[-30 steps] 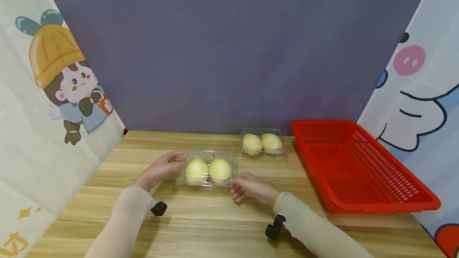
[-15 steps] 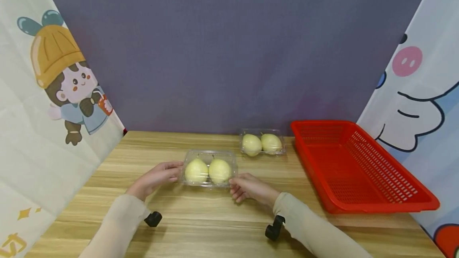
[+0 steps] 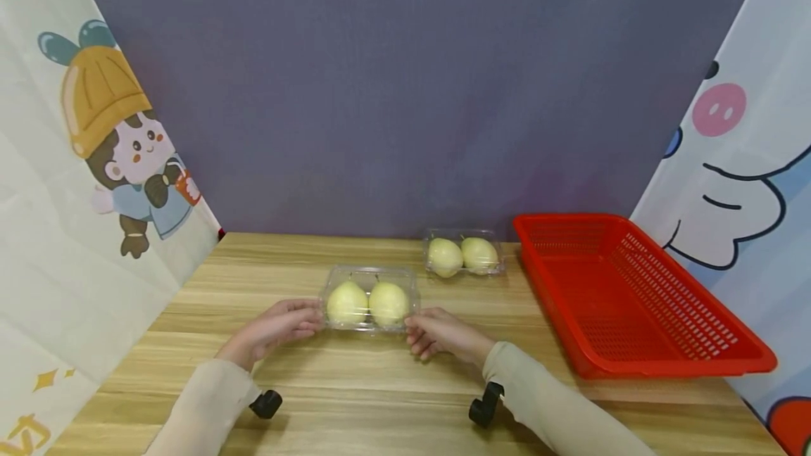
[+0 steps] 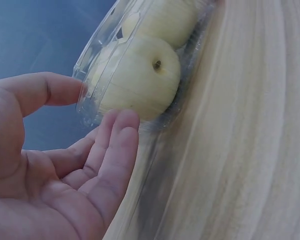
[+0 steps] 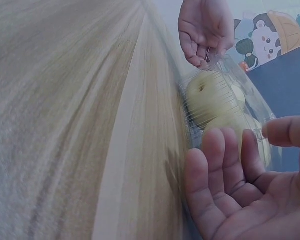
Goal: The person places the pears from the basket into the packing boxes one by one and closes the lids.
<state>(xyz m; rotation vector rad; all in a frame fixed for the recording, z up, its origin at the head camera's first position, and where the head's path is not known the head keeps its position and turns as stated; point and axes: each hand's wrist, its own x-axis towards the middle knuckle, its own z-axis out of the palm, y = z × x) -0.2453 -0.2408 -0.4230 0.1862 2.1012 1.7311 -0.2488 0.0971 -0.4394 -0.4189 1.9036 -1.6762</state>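
A clear plastic fruit box [image 3: 369, 274] lies on the wooden table [image 3: 355, 400] with two yellow pears [image 3: 388, 303] inside. My left hand [image 3: 272, 331] is at its left front corner; in the left wrist view the thumb [image 4: 65, 90] touches the plastic edge, and the loosely bent fingers [image 4: 121, 150] reach below it. At the opposite front corner my right hand [image 3: 446, 335] pinches the box rim between thumb and index finger, its other fingers curled below. The right wrist view shows both hands at the box ends. Exact fingertip contact on the left is hard to see.
A second clear box [image 3: 464, 252] with two pears stands farther back, right of centre. To its right is a red perforated plastic basket [image 3: 557, 308]. A grey-blue curtain [image 3: 380, 90] hangs behind the table, with patterned cloths at both sides.
My left hand has come down and nearer along the left side of the box, to its front corner. The right hand and both boxes stay in place.
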